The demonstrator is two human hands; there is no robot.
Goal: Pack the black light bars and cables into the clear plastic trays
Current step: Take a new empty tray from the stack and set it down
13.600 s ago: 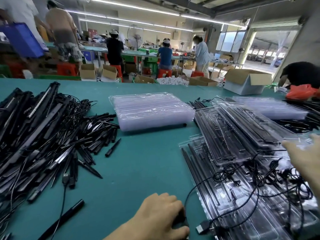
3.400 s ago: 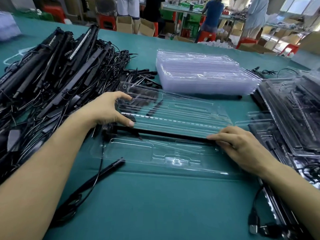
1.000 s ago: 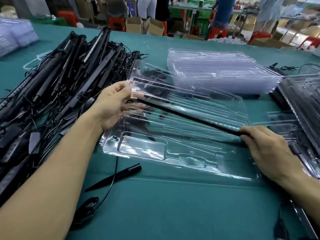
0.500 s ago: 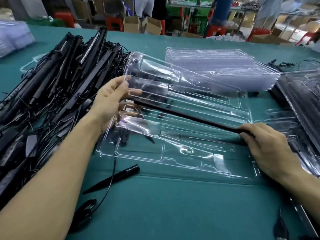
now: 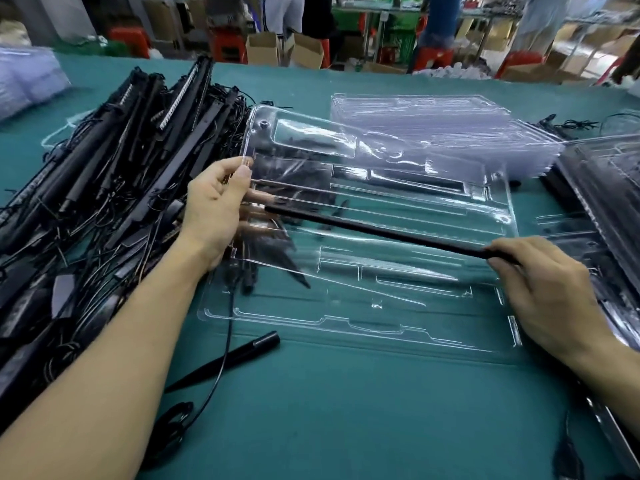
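No readable text, labels, brands or numbers on anything in view.

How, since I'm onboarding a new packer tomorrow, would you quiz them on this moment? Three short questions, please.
1. True or false: the left hand grips the left edge of the clear tray.
2. What does the right hand hold? A scissors; B one end of a black light bar; C nothing.
3. Fill in: the pile of black bars and cables lies to the ___ of the tray.

Key: 1 true; 2 B; 3 left.
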